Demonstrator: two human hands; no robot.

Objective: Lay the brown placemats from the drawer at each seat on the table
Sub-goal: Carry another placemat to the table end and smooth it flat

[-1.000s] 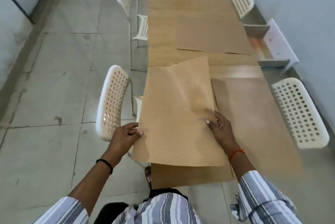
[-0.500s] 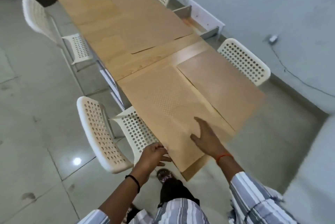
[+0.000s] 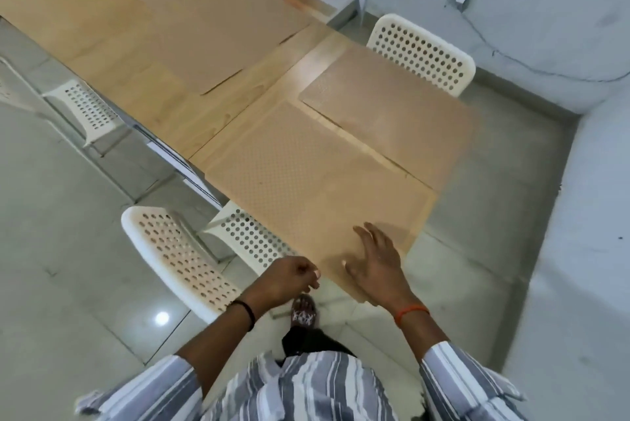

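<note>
A person's right hand (image 3: 376, 265) spreads relaxed fingers over the near corner of a brown placemat (image 3: 306, 182) lying flat on the table (image 3: 211, 120); the left hand (image 3: 284, 279), loosely curled and holding nothing, hangs just beside its edge.

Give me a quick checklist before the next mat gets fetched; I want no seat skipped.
1. Nearest placemat lies flat on the table: ok.
2. Right hand open, letting go: ok.
3. Left hand holds nothing: cannot tell, fingers curled.
4. Mat by the right chair: ok.
5. Far left chair has a mat: not ok.
6. Drawer open: ok.
</note>
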